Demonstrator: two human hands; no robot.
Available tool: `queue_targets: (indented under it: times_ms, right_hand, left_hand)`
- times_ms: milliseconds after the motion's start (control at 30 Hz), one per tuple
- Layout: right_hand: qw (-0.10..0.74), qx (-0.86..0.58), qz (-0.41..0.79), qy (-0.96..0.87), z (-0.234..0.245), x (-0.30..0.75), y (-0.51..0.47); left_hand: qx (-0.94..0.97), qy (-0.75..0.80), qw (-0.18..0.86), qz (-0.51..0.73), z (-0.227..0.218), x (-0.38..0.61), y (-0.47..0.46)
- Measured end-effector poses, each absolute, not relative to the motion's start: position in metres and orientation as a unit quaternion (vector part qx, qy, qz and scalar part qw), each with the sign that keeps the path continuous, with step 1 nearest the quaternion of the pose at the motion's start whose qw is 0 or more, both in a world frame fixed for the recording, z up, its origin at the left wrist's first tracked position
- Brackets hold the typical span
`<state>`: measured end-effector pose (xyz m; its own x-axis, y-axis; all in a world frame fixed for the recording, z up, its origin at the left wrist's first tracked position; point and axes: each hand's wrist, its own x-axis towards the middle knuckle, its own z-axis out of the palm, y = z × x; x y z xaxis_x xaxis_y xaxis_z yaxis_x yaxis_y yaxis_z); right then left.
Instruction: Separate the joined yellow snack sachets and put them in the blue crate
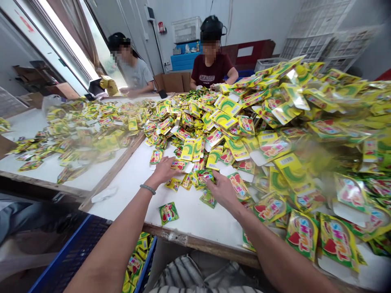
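Observation:
On the white tabletop, my left hand point(164, 169) closes on the end of a small printed carton point(179, 165), thumb on the near side and fingers on the far side. The carton lies flat with its white flap towards the right. My right hand point(224, 189) has its thumb and forefinger at the edge of a green sachet point(205, 176), which looks pinched between them. Another green sachet point(208, 198) lies just below these fingertips. Small yellow sachets point(173, 184) lie between my hands. Nearer to me rests a single green sachet point(168, 213) with watermelon print.
A high heap of yellow cartons point(232, 106) spreads across the back and right. Left of a wooden divider point(122, 165) lie more packets point(88, 134). Below the table edge stands a blue crate point(76, 248) holding packets. Two people point(210, 67) sit across the table.

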<state>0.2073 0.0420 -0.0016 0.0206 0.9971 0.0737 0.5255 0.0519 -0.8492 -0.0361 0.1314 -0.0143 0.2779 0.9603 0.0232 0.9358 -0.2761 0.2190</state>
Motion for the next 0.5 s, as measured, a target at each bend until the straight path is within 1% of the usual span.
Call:
queue_targets:
  times_ms: [100, 233, 400, 500]
  right_hand:
    - [0.397, -0.616, 0.309, -0.607, -0.001, 0.209, 0.043]
    - [0.406, -0.615, 0.304, -0.604, -0.002, 0.211, 0.045]
    - [0.404, -0.606, 0.315, -0.609, -0.004, 0.211, 0.044]
    - [0.434, -0.606, 0.318, -0.585, -0.006, 0.213, 0.047]
  left_hand:
    - [0.807, 0.581, 0.1, 0.035, -0.007, -0.035, 0.138]
    - [0.804, 0.587, 0.082, 0.054, -0.001, -0.038, 0.138]
    - [0.765, 0.622, 0.165, 0.018, 0.005, -0.036, 0.128]
    - [0.767, 0.609, 0.19, 0.077, 0.012, -0.033, 0.115]
